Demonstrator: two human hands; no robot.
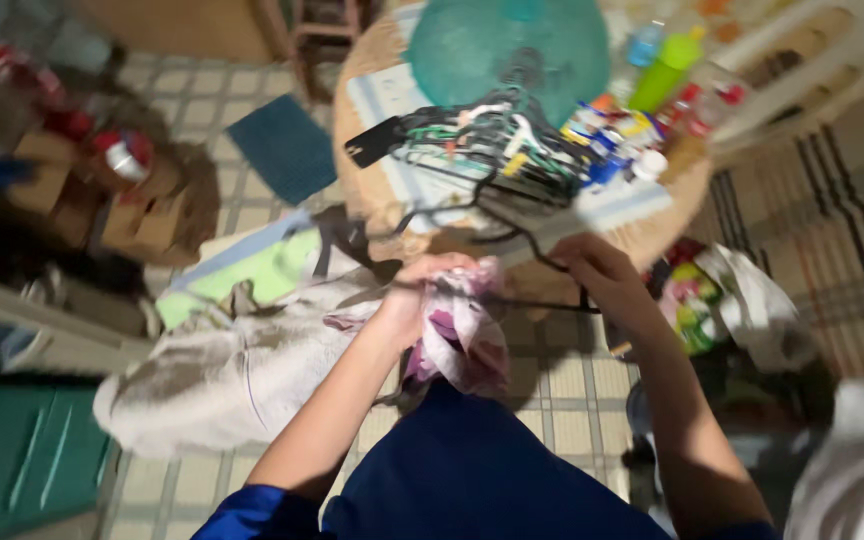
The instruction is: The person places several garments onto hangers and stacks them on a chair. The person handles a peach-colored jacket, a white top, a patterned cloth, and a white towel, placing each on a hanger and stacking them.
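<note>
The left hand (414, 290) has its fingers closed around the bunched top of a pink-and-white patterned garment (460, 335), which hangs down in front of the person's dark blue clothing, just off the near edge of the round desk (372, 200). The right hand (597, 268) is beside it, fingers pinched narrow on a thin black wire hanger (527, 240) whose lower bar runs across between the two hands; motion blur hides the exact finger contact. The hanger's upper part rises toward a tangled heap of hangers (487, 150) lying mid-desk, in front of a teal dome-shaped cover (507, 45). To the right of the heap, small bottles and tubes crowd the desk's far-right edge, with a green bottle (667, 70) behind them. A pale grey cloth pile (222, 370) lies on the tiled floor (572, 390) to the left, close to the left forearm. A white bag with colourful contents (732, 300) sits to the right, near the right forearm. Open floor remains only as a narrow strip between desk and person.
</note>
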